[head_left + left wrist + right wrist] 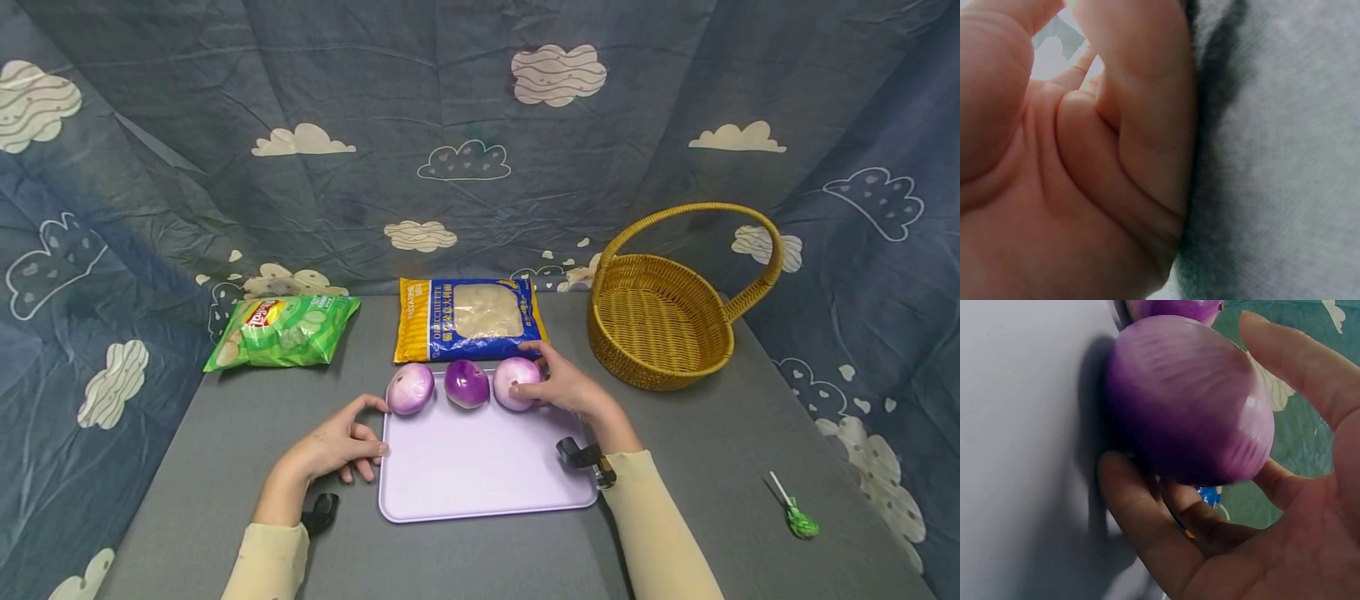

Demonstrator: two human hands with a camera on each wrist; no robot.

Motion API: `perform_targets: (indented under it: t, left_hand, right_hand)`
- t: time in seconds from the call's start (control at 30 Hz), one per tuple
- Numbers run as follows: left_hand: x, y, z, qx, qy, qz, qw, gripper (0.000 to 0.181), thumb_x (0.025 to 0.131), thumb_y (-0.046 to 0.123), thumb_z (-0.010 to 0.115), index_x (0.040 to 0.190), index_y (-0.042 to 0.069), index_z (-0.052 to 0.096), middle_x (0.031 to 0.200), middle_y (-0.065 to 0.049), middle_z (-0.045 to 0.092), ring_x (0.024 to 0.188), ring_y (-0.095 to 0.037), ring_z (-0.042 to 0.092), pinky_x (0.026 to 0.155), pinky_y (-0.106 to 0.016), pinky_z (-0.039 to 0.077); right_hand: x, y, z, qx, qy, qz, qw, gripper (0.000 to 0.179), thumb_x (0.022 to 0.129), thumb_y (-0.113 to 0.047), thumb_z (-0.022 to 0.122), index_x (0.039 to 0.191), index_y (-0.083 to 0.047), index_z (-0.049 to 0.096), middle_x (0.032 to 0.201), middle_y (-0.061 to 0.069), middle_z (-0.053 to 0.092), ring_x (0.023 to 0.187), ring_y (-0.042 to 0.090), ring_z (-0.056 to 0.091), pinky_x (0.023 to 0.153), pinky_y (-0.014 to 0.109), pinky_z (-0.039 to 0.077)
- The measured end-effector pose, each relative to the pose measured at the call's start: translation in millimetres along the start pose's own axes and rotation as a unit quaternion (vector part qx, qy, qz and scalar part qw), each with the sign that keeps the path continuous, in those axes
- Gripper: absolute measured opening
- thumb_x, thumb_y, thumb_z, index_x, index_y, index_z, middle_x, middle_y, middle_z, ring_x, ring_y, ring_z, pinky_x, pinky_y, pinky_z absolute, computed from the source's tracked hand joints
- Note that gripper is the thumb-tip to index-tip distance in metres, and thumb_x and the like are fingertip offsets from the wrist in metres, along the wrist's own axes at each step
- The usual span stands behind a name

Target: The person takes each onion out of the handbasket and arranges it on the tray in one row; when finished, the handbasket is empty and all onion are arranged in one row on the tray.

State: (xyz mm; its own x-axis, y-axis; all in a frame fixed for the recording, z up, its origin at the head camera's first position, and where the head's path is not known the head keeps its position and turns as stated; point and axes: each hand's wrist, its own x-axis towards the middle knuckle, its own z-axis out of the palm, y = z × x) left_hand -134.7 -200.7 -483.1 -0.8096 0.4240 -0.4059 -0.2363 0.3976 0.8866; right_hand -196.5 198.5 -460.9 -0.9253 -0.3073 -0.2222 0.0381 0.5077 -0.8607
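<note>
Three purple onions stand in a row along the back of a pale lilac tray (pixel 487 467): a left onion (pixel 411 389), a darker middle onion (pixel 467 384) and a right onion (pixel 513 377). My right hand (pixel 566 387) holds the right onion from its right side. In the right wrist view, the fingers (pixel 1147 519) curve beneath this onion (pixel 1191 400) and the thumb lies along its upper side. At the tray's left edge is my left hand (pixel 333 446), its fingers loosely bent, thumb and index tips at the rim. The left wrist view shows mostly the palm (pixel 1072 219).
Behind the tray lies a blue and yellow pasta bag (pixel 480 317). A green chip bag (pixel 288 332) rests at the back left. To the right stands a wicker basket (pixel 660 325) with a tall handle. A green lollipop (pixel 801 521) lies at the front right.
</note>
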Motion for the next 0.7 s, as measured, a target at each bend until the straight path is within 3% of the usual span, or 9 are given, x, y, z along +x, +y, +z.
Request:
perform_targets:
  t: [0.17, 0.4, 0.7]
  left_hand:
    - [0.6, -0.2, -0.2, 0.002, 0.000, 0.001, 1.0000, 0.061, 0.098, 0.016, 0.076, 0.146, 0.011, 0.039, 0.080, -0.002, 0.072, 0.060, -0.015, 0.072, 0.046, -0.026, 0.049]
    - [0.5, -0.5, -0.2, 0.002, -0.001, 0.003, 1.0000, 0.060, 0.098, 0.016, 0.076, 0.146, 0.011, 0.039, 0.080, -0.001, 0.072, 0.060, -0.015, 0.072, 0.046, -0.026, 0.049]
    - [-0.2, -0.3, 0.2, 0.002, 0.001, 0.001, 1.0000, 0.059, 0.098, 0.015, 0.075, 0.145, 0.011, 0.039, 0.080, -0.001, 0.072, 0.060, -0.015, 0.072, 0.047, -0.026, 0.049]
  right_hand:
    - [-0.4, -0.9, -1.0, -0.006, 0.000, 0.004, 1.0000, 0.086, 0.090, -0.022, 0.084, 0.159, -0.011, 0.035, 0.132, 0.029, 0.050, 0.099, 0.029, 0.062, 0.075, 0.038, 0.059]
    - [-2.6, -2.9, -2.4, -0.008, 0.003, 0.001, 1.0000, 0.085, 0.089, -0.020, 0.084, 0.159, -0.009, 0.036, 0.130, 0.029, 0.050, 0.094, 0.027, 0.062, 0.075, 0.038, 0.059]
    - [-3.4, -0.8, -4.3, 0.016, 0.004, 0.003, 0.9999, 0.086, 0.090, -0.018, 0.084, 0.159, -0.007, 0.034, 0.130, 0.028, 0.049, 0.098, 0.027, 0.060, 0.076, 0.038, 0.060]
